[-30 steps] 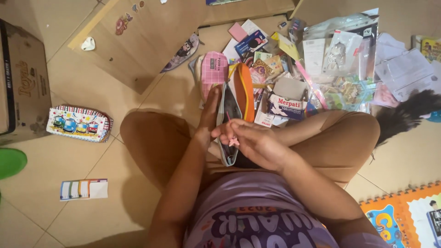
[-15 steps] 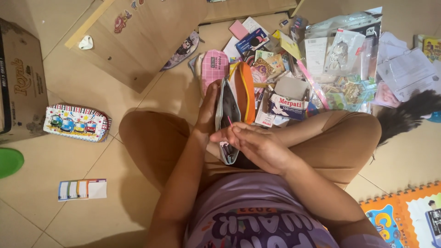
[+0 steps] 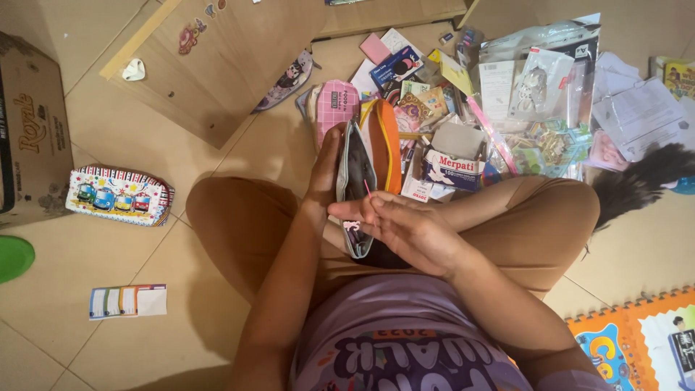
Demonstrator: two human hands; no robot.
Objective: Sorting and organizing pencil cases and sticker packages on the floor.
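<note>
I sit cross-legged on a tiled floor. My left hand point(image 3: 324, 174) grips the side of an open pencil pouch point(image 3: 365, 156) with an orange rim and grey lining, held upright over my lap. My right hand point(image 3: 409, 230) is at the pouch's mouth, its fingers pinched around a thin pink stick-like item point(image 3: 368, 190) that pokes into the opening. The lower end of the pouch is hidden behind my right hand.
A pile of stationery, packets and a small white carton point(image 3: 452, 163) lies beyond my knees. A striped pencil case with cartoon cars point(image 3: 119, 195) is on the floor at left, near a cardboard box point(image 3: 29, 130). A wooden board point(image 3: 224, 58) lies ahead; a foam mat point(image 3: 637, 347) at lower right.
My right hand has shifted slightly and the pink item now points into the pouch's opening. My left hand keeps holding the pouch in the same place.
</note>
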